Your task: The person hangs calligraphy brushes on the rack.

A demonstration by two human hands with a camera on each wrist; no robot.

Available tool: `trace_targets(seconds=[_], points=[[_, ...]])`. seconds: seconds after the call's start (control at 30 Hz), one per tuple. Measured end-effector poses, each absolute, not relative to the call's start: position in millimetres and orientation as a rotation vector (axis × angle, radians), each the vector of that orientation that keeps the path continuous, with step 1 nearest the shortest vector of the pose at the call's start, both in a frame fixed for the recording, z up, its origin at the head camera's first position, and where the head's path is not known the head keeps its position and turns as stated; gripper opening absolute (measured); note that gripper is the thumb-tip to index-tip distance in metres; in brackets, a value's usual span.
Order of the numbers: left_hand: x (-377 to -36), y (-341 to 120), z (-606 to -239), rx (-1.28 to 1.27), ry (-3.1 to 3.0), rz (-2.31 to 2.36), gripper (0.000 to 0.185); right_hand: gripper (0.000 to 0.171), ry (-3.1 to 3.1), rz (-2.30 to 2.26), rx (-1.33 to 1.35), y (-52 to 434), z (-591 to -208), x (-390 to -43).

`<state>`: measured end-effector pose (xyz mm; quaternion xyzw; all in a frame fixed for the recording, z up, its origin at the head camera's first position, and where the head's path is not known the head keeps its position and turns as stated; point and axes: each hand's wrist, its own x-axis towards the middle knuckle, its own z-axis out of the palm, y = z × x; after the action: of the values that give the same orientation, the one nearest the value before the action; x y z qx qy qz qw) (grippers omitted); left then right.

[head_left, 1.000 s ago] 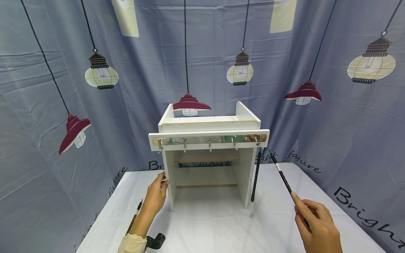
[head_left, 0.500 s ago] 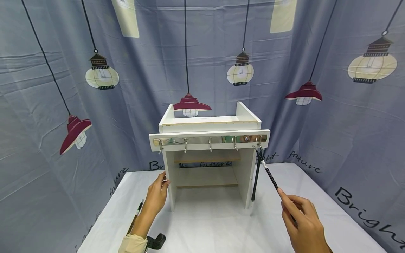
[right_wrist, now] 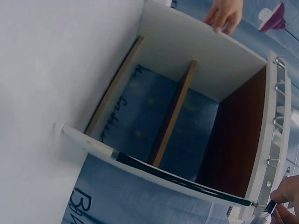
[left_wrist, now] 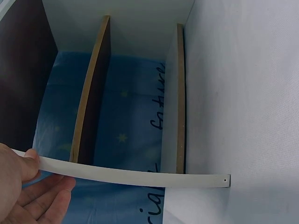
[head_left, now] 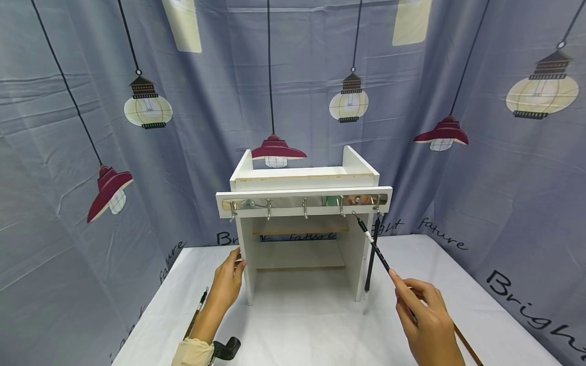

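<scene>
A small white shelf rack (head_left: 247, 277) stands on the table with a rail of metal hooks (head_left: 304, 203) along its upper front. My left hand (head_left: 226, 278) grips the edge of its left side panel; in the left wrist view the thumb (left_wrist: 31, 161) lies on one face, the fingers on the other. With my right hand (head_left: 426, 317) I hold a black calligraphy brush (head_left: 378, 253), pinched along its handle. Its looped end points up at the rail, just below and right of the fourth hook. Another black brush (head_left: 372, 262) hangs from the rightmost hook.
A brown-handled brush (head_left: 193, 319) lies left of the rack, partly behind my left forearm. At the right, a brown rod (head_left: 467, 345) shows beside my right hand. The white-covered table (head_left: 302, 330) meets a blue-grey curtain (head_left: 192, 152) printed with lamps.
My right hand has moved left with its brush, whose loop has passed in front of the hanging brush to its left. My left hand stays on the rack.
</scene>
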<state>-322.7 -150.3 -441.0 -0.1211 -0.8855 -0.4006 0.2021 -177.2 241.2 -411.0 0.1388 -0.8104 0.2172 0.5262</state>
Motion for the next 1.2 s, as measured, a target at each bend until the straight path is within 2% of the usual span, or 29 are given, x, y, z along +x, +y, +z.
trace_targets(seconds=[0.3, 0.37, 0.4, 0.43, 0.53, 0.67, 0.8, 0.93, 1.03, 1.1, 1.2], points=[[-323, -149, -441, -0.322, -2.459, -1.122, 0.039, 0.056, -1.889, 0.480, 0.384, 238, -416, -186], [-323, -149, -441, -0.321, -2.458, -1.123, 0.039, 0.033, -1.904, 0.475, 0.379, 237, -417, -186], [-323, -149, -440, -0.326, -2.455, -1.120, 0.039, 0.027, -1.910, 0.475, 0.377, 237, -417, -186], [-322, -149, -440, -0.324, -2.457, -1.121, 0.039, 0.033, -1.919, 0.474, 0.375, 237, -417, -186], [-322, -149, -440, -0.333, -2.457, -1.115, 0.039, 0.070, -1.926, 0.482, 0.382, 235, -417, -185], [-322, -149, -439, -0.330, -2.461, -1.121, 0.040, 0.055, -1.944, 0.477, 0.387, 234, -417, -185], [-322, -149, -440, -0.322, -2.464, -1.126, 0.040, 0.054, -1.964, 0.470, 0.378, 233, -418, -186], [-322, -150, -439, -0.332, -2.460, -1.123, 0.039, 0.031, -1.943, 0.481, 0.404, 234, -419, -188], [-321, -150, -439, -0.335, -2.459, -1.124, 0.038, 0.030, -1.944, 0.479, 0.403, 233, -419, -189], [-321, -150, -439, -0.337, -2.458, -1.123, 0.038, 0.038, -1.957, 0.470, 0.391, 231, -418, -189], [-321, -150, -439, -0.339, -2.452, -1.124, 0.038, 0.078, -1.994, 0.459, 0.352, 228, -416, -187]])
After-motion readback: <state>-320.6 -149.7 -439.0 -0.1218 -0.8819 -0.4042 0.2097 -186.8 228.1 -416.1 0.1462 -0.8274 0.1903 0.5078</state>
